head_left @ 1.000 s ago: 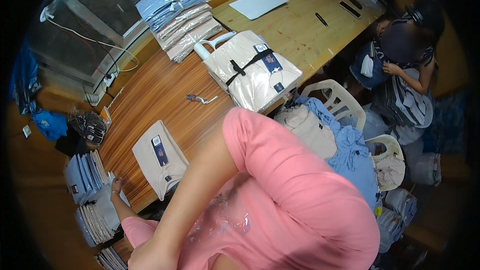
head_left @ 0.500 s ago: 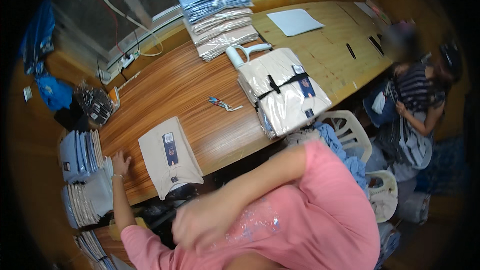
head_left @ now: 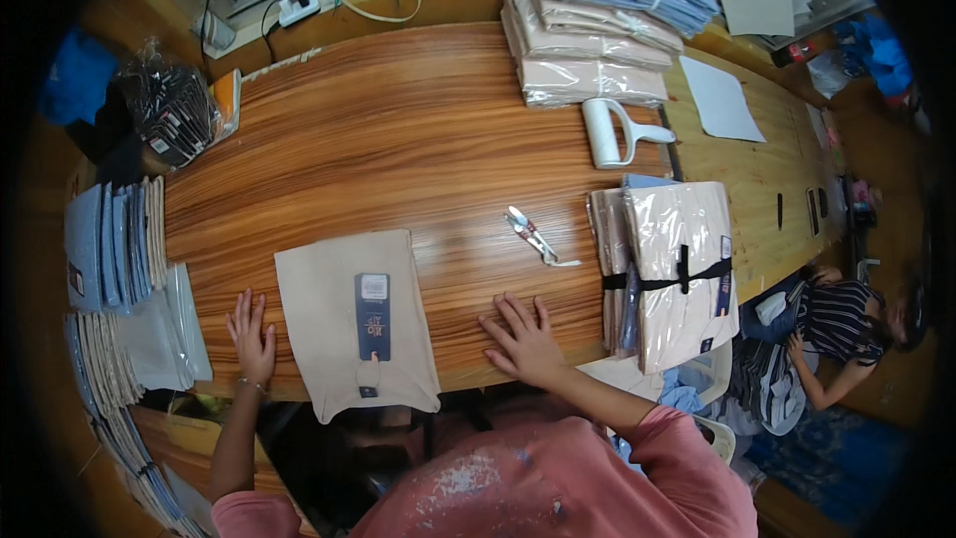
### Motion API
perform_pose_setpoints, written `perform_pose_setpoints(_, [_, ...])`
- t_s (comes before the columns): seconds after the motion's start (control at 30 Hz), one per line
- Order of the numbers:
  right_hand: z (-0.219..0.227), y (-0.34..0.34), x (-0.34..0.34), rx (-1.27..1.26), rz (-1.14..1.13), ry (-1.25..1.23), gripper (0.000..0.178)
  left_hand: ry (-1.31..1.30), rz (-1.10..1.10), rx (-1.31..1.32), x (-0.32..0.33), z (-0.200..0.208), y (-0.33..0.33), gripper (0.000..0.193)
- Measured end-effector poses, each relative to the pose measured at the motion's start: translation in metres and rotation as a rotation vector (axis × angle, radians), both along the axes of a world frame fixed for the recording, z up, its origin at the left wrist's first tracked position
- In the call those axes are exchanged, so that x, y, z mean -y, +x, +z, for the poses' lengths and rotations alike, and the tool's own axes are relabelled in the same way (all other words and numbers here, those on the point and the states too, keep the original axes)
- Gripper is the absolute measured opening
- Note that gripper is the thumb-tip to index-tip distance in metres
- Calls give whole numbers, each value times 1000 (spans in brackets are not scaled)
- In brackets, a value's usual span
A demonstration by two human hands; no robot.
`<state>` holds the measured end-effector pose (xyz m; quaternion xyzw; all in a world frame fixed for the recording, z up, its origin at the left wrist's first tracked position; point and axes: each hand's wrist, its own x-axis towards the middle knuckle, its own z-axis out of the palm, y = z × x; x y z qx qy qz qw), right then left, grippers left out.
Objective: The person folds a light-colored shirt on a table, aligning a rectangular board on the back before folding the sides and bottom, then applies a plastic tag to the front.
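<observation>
A folded beige garment [head_left: 324,309] with a dark blue hang tag [head_left: 374,329] lies at the table's near edge, between my hands. Just left of it, my left hand [head_left: 253,337] rests on the wood, fingers stretched out and nothing held. On the other side, my right hand [head_left: 526,341] lies flat on the tabletop with its fingers spread, also holding nothing. Beyond the right hand is a small pair of thread snips [head_left: 533,236]. Further right sits a bundle of garments in clear bags [head_left: 672,229], tied with a black band.
A white lint roller [head_left: 602,134] lies behind the bundle, near tall stacks of bagged beige and blue garments [head_left: 593,45]. Packed garments [head_left: 105,244] and clear bags [head_left: 169,339] stand at the left edge. A seated person [head_left: 836,324] is at the far right.
My right hand has come from in front of my chest down onto the table. My left hand stays beside the garment. The view has shifted, so the table appears turned.
</observation>
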<state>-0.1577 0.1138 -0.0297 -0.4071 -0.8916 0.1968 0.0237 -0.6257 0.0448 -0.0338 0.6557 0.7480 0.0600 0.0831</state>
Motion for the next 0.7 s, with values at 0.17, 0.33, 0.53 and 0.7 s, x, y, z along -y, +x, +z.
perform_pose_setpoints(0.17, [1, -6, 1, -21, 3, 7, 55, -3, 28, 32, 6, 8, -1, 51])
perform_pose_setpoints(0.33, [5, -12, 5, -24, -35, 25, 54, -16, -2, 68, -6, 11, -8, 49])
perform_pose_setpoints(0.53, [11, -14, 3, -85, -3, 65, 51, 41, 63, 47, 13, 4, -5, 48])
perform_pose_setpoints(0.7, [-2, -9, 11, -143, 14, 178, 49, 127, 46, 7, 13, 1, 0, 47])
